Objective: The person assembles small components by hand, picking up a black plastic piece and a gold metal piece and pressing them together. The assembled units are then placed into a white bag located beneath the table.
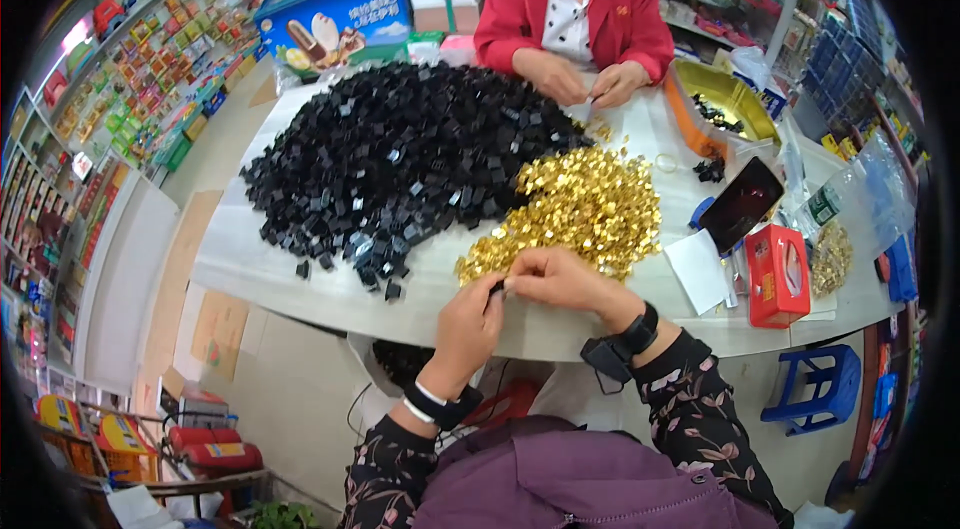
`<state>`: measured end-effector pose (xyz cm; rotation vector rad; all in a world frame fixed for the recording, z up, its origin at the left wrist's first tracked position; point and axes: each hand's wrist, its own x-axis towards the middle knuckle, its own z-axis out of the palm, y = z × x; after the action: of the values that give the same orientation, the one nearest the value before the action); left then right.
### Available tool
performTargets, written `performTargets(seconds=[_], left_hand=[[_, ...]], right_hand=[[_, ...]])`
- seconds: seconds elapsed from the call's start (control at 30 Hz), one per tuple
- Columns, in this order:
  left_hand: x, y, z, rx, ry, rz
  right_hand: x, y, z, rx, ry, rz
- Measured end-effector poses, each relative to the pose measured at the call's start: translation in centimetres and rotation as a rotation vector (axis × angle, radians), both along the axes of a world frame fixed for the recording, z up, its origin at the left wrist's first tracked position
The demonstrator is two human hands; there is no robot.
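Currently, over the near edge of the table (pixel 425 304), the left hand (pixel 468 324) pinches one black piece (pixel 497 287); the right hand (pixel 560 279), fingertips closed together just beside it, holds what I cannot tell. One black heap (pixel 410 154) lies left, one gold heap (pixel 590 214) right, their pieces uncountable.

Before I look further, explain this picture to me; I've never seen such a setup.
There is no machine, just a person's bare left hand and right hand. A wide camera on their head looks down, so straight edges bend. The left hand holds a small black piece; the right fingertips meet it, but their grip is unclear. The table bears a black pile and a gold pile; to the right are a phone, red box and tub. Another person is across.
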<state>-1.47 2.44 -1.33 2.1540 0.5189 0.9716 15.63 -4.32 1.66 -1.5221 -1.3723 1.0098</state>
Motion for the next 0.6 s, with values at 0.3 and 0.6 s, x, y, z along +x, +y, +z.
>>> performTargets(seconds=[0.3, 0.6], left_hand=[[-0.9, -0.4, -0.5, -0.221, -0.068, -0.061], [-0.9, 0.1, 0.2, -0.652, -0.191, -0.104]], right_hand=[[-0.8, 0.2, -0.2, -0.064, 0.208, 0.063], [-0.8, -0.8, 1.1, 0.156, -0.497, -0.056]])
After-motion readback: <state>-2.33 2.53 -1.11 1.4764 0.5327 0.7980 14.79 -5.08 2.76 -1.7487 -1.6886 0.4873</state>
